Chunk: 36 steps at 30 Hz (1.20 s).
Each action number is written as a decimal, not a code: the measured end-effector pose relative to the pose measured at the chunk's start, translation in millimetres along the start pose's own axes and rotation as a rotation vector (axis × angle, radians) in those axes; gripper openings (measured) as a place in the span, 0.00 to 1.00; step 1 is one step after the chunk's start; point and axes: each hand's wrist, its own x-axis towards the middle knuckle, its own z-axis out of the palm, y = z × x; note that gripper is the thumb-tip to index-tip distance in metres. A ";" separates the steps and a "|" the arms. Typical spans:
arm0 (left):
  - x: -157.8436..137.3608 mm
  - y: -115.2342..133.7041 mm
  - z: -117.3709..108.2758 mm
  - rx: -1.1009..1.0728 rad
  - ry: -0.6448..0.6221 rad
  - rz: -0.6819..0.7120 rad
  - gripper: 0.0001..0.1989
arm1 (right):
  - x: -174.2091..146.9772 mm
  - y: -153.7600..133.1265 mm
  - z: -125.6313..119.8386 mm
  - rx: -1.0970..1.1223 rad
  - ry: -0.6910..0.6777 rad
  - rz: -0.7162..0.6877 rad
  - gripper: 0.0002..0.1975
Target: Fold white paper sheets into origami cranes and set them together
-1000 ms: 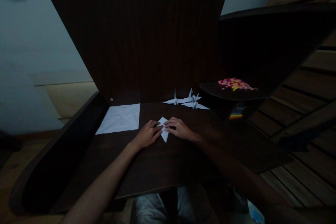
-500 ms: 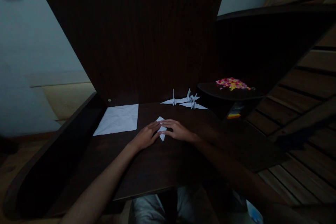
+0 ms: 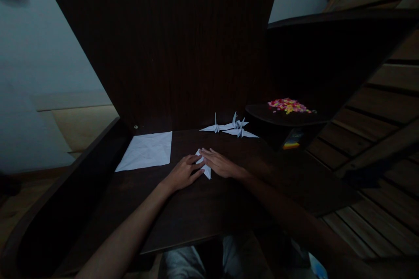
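Note:
A small white piece of folded paper (image 3: 207, 171), narrow and pointed at its near end, lies on the dark desk under both hands. My left hand (image 3: 185, 173) reaches in from the left. Its stretched fingers rest on the paper's left edge, with the thumb lower down. From the right, my right hand (image 3: 220, 164) lies flat over the upper right part of the paper, fingers extended. The fingers cover much of the paper, so its full shape is hidden. Neither hand lifts it off the desk.
A creased white paper sheet (image 3: 145, 151) lies flat on the left. Several folded paper cranes (image 3: 240, 132) stand by the back panel. On a low shelf at right is a pile of small colourful pieces (image 3: 288, 105). A raised side panel (image 3: 65, 192) borders the desk's left.
The folded paper has turned slightly, its near tip swinging right. My right hand has flattened over its right side, and my left hand has stayed nearly in place.

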 end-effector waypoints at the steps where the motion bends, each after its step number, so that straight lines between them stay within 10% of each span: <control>1: 0.1 0.9 -0.4 -0.006 0.001 0.006 0.19 | 0.1 -0.8 -0.4 0.005 0.000 0.006 0.26; 36: 3.2 14.6 -6.4 -0.144 -0.004 0.020 0.16 | 1.3 -5.8 -5.6 -0.066 0.035 0.017 0.26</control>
